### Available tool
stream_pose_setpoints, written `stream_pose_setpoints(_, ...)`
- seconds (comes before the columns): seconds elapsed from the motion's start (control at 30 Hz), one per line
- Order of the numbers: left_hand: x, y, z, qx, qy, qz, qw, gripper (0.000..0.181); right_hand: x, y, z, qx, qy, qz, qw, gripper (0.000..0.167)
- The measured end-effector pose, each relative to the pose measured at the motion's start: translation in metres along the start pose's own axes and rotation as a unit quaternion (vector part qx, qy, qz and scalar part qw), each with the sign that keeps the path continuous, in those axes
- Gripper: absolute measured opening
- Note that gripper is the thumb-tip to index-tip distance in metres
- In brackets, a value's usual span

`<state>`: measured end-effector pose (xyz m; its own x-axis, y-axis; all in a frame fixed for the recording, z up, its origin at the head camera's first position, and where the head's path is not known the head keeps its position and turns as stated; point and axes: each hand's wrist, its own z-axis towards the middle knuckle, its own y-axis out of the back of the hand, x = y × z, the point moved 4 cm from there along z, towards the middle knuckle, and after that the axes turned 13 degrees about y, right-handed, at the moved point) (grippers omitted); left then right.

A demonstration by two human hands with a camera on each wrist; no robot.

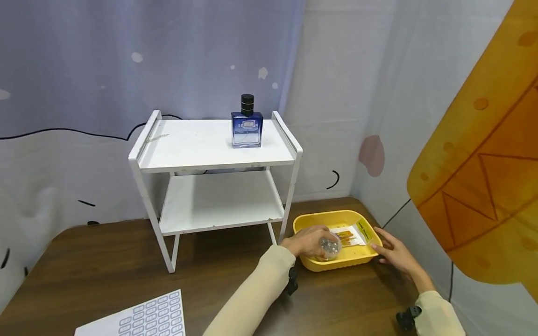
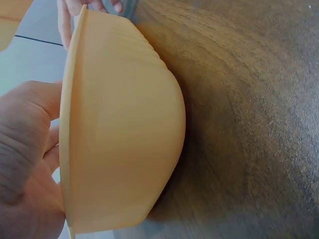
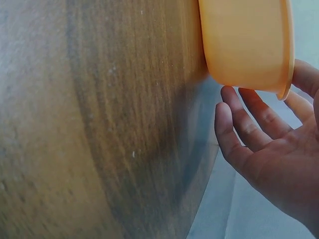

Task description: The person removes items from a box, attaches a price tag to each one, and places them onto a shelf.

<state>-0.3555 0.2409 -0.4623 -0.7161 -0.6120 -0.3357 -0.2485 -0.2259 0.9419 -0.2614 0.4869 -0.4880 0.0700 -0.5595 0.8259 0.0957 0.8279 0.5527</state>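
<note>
At the right of the table stands a yellow plastic basket (image 1: 349, 215). Over its left side reaches my left hand (image 1: 308, 240), whose fingers grip a small clear round container (image 1: 330, 247) of silvery bits inside the basket. From the left wrist, the basket's outer wall (image 2: 124, 124) hides what the left hand (image 2: 30, 149) holds. My right hand (image 1: 397, 254) touches the basket's right end with relaxed, spread fingers. In the right wrist view, that hand (image 3: 274, 144) has its fingertips beside the basket's outer wall (image 3: 244, 45) and its thumb by the rim. A white packet with orange-brown strips (image 1: 350, 235) lies in the basket.
A white two-tier shelf (image 1: 222, 200) stands left of the basket, with a blue perfume bottle (image 1: 247, 128) on its top board. A white keypad-patterned sheet or board (image 1: 147, 317) lies at the front left of the wooden table (image 1: 105, 261). Printed curtains (image 1: 336, 93) hang behind.
</note>
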Motion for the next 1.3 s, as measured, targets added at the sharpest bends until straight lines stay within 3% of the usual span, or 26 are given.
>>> stream_pose_setpoints(0.27, 0.002, 0.018, -0.006, -0.035, 0.014, -0.039, 0.9985, 0.052, 0.000, 0.001, 0.000, 0.004, -0.001, -0.006, 1.0000, 0.074)
stream_pose_setpoints(0.7, -0.007, 0.056, -0.033, -0.075, -0.019, -0.037, 0.9964, 0.056, 0.002, 0.004, 0.000, 0.011, -0.001, -0.019, 0.9998, 0.075)
stream_pose_setpoints(1.03, -0.014, 0.076, -0.074, -0.101, -0.078, -0.053, 0.9904, 0.054, -0.001, -0.002, 0.001, 0.011, -0.001, -0.015, 0.9998, 0.073)
stream_pose_setpoints(1.3, -0.011, 0.082, -0.123, -0.099, -0.077, -0.059, 0.9903, 0.054, -0.002, 0.001, 0.002, 0.008, -0.002, -0.020, 0.9998, 0.074)
